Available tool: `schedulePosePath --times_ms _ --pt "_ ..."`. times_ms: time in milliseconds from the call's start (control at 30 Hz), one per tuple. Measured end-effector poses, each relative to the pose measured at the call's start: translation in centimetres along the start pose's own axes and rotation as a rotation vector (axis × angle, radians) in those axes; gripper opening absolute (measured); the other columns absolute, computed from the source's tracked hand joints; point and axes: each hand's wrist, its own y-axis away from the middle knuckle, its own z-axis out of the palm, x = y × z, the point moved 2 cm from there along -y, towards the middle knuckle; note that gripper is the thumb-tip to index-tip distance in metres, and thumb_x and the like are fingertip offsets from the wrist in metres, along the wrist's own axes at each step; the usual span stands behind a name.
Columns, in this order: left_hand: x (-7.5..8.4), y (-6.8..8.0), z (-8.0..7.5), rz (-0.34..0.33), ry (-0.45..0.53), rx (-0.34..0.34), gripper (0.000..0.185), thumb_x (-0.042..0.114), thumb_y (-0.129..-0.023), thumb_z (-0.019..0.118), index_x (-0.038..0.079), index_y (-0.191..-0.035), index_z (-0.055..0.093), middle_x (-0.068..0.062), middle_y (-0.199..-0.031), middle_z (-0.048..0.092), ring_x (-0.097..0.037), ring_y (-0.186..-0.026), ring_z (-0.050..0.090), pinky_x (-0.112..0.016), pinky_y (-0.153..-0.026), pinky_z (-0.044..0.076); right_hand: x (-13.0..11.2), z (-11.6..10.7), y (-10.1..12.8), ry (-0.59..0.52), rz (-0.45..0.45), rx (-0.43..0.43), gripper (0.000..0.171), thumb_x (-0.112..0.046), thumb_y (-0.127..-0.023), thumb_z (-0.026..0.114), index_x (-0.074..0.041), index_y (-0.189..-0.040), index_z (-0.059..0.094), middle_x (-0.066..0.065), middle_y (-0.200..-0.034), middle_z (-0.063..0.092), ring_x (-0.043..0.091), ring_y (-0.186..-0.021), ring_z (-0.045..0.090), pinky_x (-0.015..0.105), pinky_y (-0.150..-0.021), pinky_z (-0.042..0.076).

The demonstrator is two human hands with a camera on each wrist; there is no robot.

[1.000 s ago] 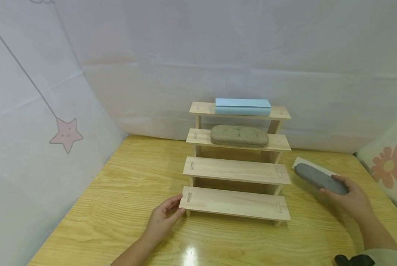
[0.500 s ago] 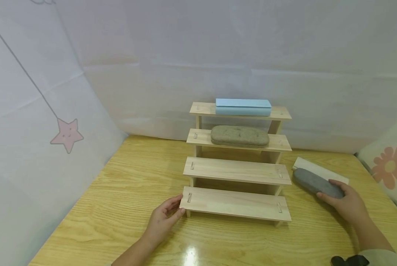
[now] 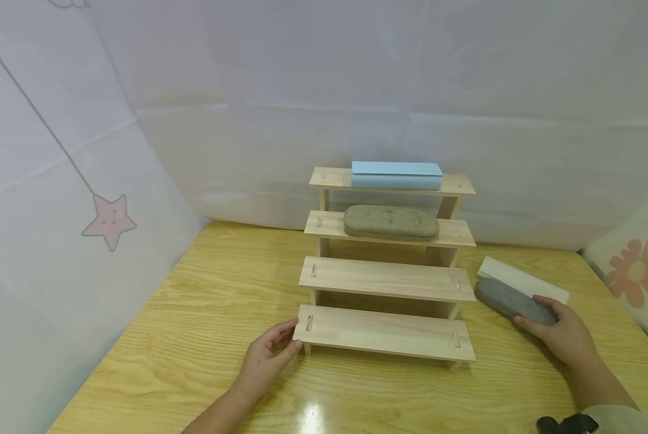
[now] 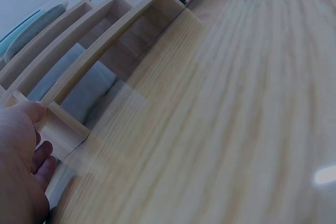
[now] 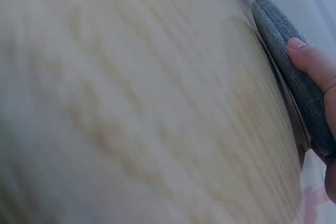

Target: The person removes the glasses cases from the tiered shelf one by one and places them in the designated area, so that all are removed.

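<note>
A four-step wooden rack [image 3: 387, 278] stands on the wooden table [image 3: 193, 337]. Its top step carries a light blue case [image 3: 396, 174], the second a grey-green felt case [image 3: 391, 222]; the two lower steps are bare. My left hand [image 3: 269, 352] touches the left end of the lowest step [image 4: 58, 124], thumb on top. To the rack's right, my right hand [image 3: 559, 331] grips a dark grey case [image 3: 510, 299] by its near end, just above the table. The right wrist view shows the thumb on that grey case [image 5: 289, 72]. A white case [image 3: 524, 281] lies just behind it.
White sheeting forms walls behind and to the left, with a pink star [image 3: 109, 221] hanging at the left. A cushion with a flower print [image 3: 635, 271] sits at the table's right edge. Bare table lies in front of the rack.
My right hand has brought the dark grey case down and a little leftward, off the white case toward the rack. The left hand has stayed at the lowest step.
</note>
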Motion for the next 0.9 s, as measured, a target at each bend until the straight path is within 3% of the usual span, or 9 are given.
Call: schedulePosePath --times_ms 900 --pt "-0.16 0.01 -0.05 0.001 0.017 -0.006 0.044 0.021 -0.09 0.072 0.008 -0.13 0.06 -0.014 -0.132 0.063 -0.031 -0.121 0.061 -0.032 -0.099 0.054 0.07 0.32 0.06 0.01 -0.016 0.003 0.089 -0.046 -0.092 0.066 0.007 -0.15 0.024 0.046 -0.144 0.027 0.065 -0.121 0.034 0.073 -0.091 0.036"
